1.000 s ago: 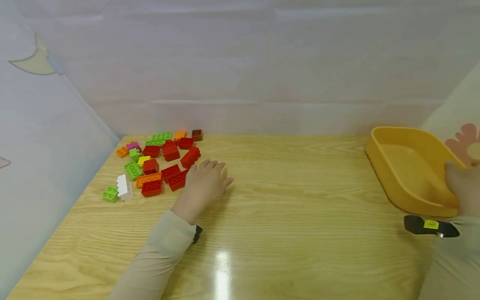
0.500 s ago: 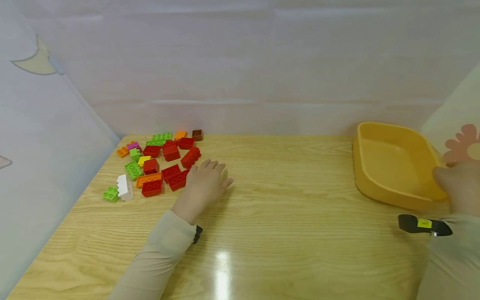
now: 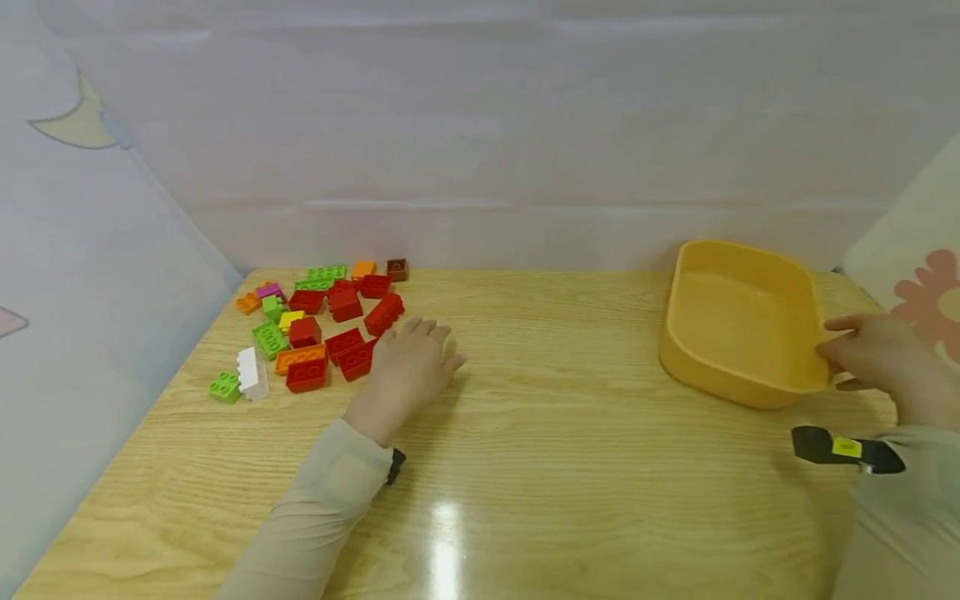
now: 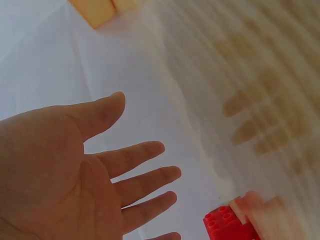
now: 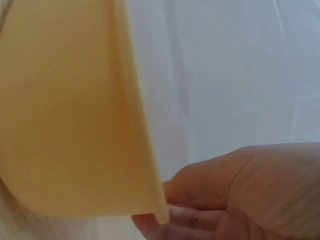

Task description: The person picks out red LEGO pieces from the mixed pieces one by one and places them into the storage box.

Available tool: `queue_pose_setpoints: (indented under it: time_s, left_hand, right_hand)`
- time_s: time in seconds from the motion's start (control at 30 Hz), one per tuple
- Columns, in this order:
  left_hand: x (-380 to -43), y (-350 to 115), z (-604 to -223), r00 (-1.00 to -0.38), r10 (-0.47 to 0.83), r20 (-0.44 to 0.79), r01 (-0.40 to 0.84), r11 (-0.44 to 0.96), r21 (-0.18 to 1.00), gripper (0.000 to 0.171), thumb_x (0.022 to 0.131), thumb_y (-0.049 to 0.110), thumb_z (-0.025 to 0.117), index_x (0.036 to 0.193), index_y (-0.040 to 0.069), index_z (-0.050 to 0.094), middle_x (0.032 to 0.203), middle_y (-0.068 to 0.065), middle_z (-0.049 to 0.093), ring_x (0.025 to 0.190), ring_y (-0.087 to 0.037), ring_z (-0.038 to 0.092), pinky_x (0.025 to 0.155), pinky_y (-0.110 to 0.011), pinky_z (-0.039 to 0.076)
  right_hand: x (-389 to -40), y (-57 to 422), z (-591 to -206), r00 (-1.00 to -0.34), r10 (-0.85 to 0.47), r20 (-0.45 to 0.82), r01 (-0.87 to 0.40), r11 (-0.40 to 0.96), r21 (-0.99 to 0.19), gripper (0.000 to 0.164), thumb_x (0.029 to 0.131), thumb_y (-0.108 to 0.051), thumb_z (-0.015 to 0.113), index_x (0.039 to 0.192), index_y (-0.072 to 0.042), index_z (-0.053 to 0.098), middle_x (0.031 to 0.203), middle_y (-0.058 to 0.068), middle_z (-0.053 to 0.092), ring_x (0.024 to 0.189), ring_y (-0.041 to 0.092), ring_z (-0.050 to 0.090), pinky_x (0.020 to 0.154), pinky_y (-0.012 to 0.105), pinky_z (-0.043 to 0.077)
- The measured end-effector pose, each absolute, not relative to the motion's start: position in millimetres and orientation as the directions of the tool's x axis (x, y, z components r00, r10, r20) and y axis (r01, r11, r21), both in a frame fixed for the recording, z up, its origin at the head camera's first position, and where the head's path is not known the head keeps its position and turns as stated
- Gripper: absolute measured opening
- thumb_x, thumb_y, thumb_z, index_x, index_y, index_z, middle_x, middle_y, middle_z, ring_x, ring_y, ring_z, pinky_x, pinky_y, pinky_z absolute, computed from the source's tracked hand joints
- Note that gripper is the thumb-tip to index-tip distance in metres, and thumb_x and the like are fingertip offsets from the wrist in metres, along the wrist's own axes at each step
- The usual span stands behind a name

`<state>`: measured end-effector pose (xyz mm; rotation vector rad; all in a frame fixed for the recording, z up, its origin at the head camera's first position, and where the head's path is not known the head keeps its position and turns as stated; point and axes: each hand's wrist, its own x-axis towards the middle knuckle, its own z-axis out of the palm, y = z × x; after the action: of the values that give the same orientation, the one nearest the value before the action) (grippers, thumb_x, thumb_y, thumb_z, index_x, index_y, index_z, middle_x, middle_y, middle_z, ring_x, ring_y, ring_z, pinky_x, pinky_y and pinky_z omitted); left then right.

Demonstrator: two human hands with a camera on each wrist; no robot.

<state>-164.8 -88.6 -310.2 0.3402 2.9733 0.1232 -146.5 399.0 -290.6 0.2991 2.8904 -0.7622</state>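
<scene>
My left hand (image 3: 411, 367) hovers above the table, right beside a red building brick (image 3: 356, 360) at the edge of the brick pile. In the left wrist view that hand's palm faces the camera, its fingers (image 4: 148, 182) spread and holding nothing. A yellow plastic bin (image 3: 738, 333) stands at the right of the table. At its near right corner, my right hand (image 3: 873, 358) grips the rim. The right wrist view has the thumb against the bin's edge (image 5: 142, 110) and fingers below it; part of the grasp is hidden.
Several loose bricks lie at the back left, among them a white brick (image 3: 252, 373), a yellow brick (image 3: 289, 321) and a brown brick (image 3: 397, 269). A pale sheet (image 3: 540, 133) hangs along the back edge of the wooden table (image 3: 555, 467).
The bin has slid left across the table along with my right hand's fingers, coming away from the right side sheet. My left hand and the bricks have stayed in place.
</scene>
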Motion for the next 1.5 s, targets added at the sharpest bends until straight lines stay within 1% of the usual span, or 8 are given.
queue_pose_setpoints:
  time_s: [0.1,0.23,0.4,0.7,0.87,1.03,1.37,1.5]
  left_hand:
    - [-165.3,-91.0,-307.4,-0.967,0.223,-0.119,0.212,0.972,0.102,0.061,0.094,0.051,0.043,0.141,0.014,0.043,0.15,-0.012,0.041,0.14,-0.033,0.027,0.115,-0.057,0.027]
    - [-165.1,-93.4,-303.9,-0.968,0.225,-0.116,0.211,0.971,0.115,0.061,0.093,0.051,0.044,0.141,0.013,0.043,0.15,-0.012,0.041,0.14,-0.034,0.027,0.114,-0.057,0.027]
    - [-164.7,-96.9,-302.4,-0.963,0.237,-0.129,0.22,0.966,0.134,0.061,0.094,0.049,0.044,0.142,0.012,0.042,0.152,-0.013,0.039,0.141,-0.034,0.024,0.116,-0.057,0.024]
    - [-166.8,-104.1,-302.1,-0.953,0.266,-0.149,0.246,0.96,0.135,0.059,0.094,0.047,0.046,0.141,0.013,0.043,0.152,-0.013,0.038,0.142,-0.033,0.023,0.116,-0.058,0.023]
    - [-167.4,-106.6,-301.8,-0.95,0.271,-0.156,0.249,0.957,0.146,0.059,0.094,0.047,0.046,0.142,0.013,0.042,0.152,-0.013,0.038,0.141,-0.032,0.026,0.116,-0.058,0.024]
    - [-171.4,-112.1,-299.0,-0.946,0.288,-0.149,0.264,0.951,0.164,0.059,0.094,0.045,0.047,0.142,0.011,0.043,0.15,-0.014,0.04,0.136,-0.034,0.035,0.113,-0.057,0.03]
    - [-177.0,-130.4,-285.5,-0.956,0.241,-0.169,0.205,0.957,0.204,0.061,0.093,0.046,0.048,0.143,0.012,0.039,0.15,-0.016,0.04,0.134,-0.036,0.037,0.11,-0.057,0.035]
    - [-176.8,-139.8,-282.3,-0.963,0.222,-0.15,0.188,0.959,0.212,0.062,0.093,0.045,0.049,0.143,0.009,0.039,0.151,-0.018,0.037,0.136,-0.037,0.033,0.109,-0.06,0.034]
  right_hand:
    - [-150.6,389.9,-288.0,-0.971,0.061,-0.231,0.166,0.868,-0.468,0.061,0.087,-0.006,0.045,0.126,0.035,0.02,0.085,0.043,0.063,0.062,0.024,0.065,0.054,0.041,0.061]
    - [-153.4,370.6,-282.1,-0.96,-0.035,-0.278,0.096,0.891,-0.444,0.058,0.09,-0.006,0.043,0.126,0.034,0.021,0.106,0.051,0.053,0.069,0.029,0.067,0.057,0.043,0.062]
    - [-159.0,342.0,-280.1,-0.951,-0.104,-0.29,0.043,0.888,-0.458,0.057,0.092,-0.005,0.04,0.128,0.033,0.019,0.116,0.055,0.044,0.071,0.029,0.067,0.059,0.042,0.062]
    - [-164.7,288.9,-288.0,-0.946,-0.209,-0.246,-0.058,0.859,-0.509,0.052,0.096,-0.012,0.033,0.129,0.027,0.019,0.117,0.05,0.046,0.074,0.025,0.062,0.059,0.039,0.057]
    - [-168.5,265.5,-296.2,-0.952,-0.22,-0.215,-0.074,0.842,-0.535,0.06,0.098,-0.017,0.035,0.139,0.02,0.011,0.121,0.045,0.048,0.093,0.041,0.06,0.078,0.056,0.053]
    - [-171.6,241.9,-304.3,-0.962,-0.19,-0.194,-0.042,0.809,-0.586,0.065,0.098,-0.017,0.034,0.144,0.014,0.001,0.134,0.046,0.039,0.117,0.05,0.046,0.097,0.067,0.039]
    - [-169.3,202.3,-314.1,-0.975,-0.184,-0.123,-0.048,0.717,-0.695,0.066,0.096,-0.013,0.034,0.147,0.009,-0.001,0.142,0.041,0.034,0.126,0.047,0.04,0.102,0.063,0.04]
    - [-167.6,192.0,-317.4,-0.969,-0.199,-0.144,-0.015,0.633,-0.774,0.067,0.096,-0.013,0.035,0.149,0.005,-0.003,0.144,0.039,0.034,0.12,0.041,0.048,0.088,0.043,0.051]
